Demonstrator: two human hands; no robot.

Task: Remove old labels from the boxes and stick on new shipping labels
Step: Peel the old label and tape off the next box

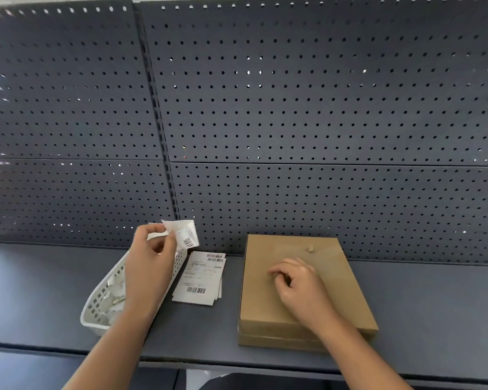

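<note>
Dark shelf (406,305): left hand (150,266) pinching crumpled old label (185,233) above basket (96,313); right hand (299,282) curled empty on box (293,249); next, dropping it, fetching new labels (200,277)

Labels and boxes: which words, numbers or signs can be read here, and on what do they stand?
Nothing can be quoted.
Crumpled label in the left hand: barcode, no readable print.
Stack of labels: barcodes and text lines, too blurred.
Top box under the right hand: no print visible.
</note>
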